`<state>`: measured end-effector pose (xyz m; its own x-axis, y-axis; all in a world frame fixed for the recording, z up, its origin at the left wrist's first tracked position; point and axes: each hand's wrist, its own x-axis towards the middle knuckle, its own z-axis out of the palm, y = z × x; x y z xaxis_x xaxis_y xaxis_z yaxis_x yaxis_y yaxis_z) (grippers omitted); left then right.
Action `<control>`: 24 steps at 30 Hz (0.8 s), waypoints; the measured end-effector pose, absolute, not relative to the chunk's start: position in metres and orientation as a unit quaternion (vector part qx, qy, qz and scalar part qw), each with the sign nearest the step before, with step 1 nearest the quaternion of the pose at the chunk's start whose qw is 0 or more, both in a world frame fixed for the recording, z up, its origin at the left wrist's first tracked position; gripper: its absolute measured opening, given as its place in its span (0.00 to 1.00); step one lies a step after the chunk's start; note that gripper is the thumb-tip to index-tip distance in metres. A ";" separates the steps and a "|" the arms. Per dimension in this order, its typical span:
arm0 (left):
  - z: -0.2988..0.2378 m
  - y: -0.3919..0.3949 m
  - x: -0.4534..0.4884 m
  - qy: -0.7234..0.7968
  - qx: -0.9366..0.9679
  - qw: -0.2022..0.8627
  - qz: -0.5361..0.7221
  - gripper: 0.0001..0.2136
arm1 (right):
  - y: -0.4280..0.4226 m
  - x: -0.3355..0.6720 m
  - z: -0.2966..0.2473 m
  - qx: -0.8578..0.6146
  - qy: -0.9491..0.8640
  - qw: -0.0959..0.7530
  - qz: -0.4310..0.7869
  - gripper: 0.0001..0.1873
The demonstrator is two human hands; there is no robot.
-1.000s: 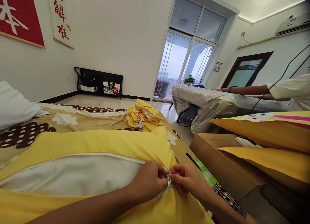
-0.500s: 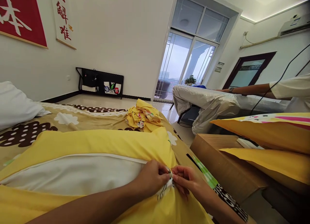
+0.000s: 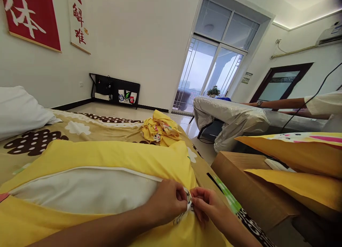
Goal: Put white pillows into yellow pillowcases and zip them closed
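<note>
A white pillow (image 3: 80,193) lies inside an open yellow pillowcase (image 3: 114,156) on the bed. My left hand (image 3: 167,202) and my right hand (image 3: 207,204) meet at the right end of the opening. Both pinch the fabric there, fingers closed around the case's edge, where a small zipper pull seems to sit between them. The opening runs leftward from my hands, showing the white pillow.
A crumpled yellow cloth (image 3: 160,129) lies farther up the patterned bedspread (image 3: 80,131). A white pillow (image 3: 18,111) sits at the left. Two yellow pillows (image 3: 299,150) rest on a wooden cabinet (image 3: 245,183) at the right. Another person's arm (image 3: 283,103) reaches over a covered bed (image 3: 232,115).
My hands have stayed pinched together at the end of the opening. The view has shifted slightly, so they sit a little lower and to the right in the picture.
</note>
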<state>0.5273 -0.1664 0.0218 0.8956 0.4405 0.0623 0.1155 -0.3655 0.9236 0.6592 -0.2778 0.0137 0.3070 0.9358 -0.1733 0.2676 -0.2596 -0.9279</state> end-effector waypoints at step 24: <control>0.051 -0.160 0.549 0.236 0.911 0.332 0.068 0.14 | -0.271 0.659 0.016 -0.673 -0.445 0.499 0.315 0.28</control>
<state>0.5486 -0.1605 0.0507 0.8799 0.4740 -0.0333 0.3843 -0.6685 0.6367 0.6588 -0.2706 0.0161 0.4048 0.9142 0.0208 0.2847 -0.1044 -0.9529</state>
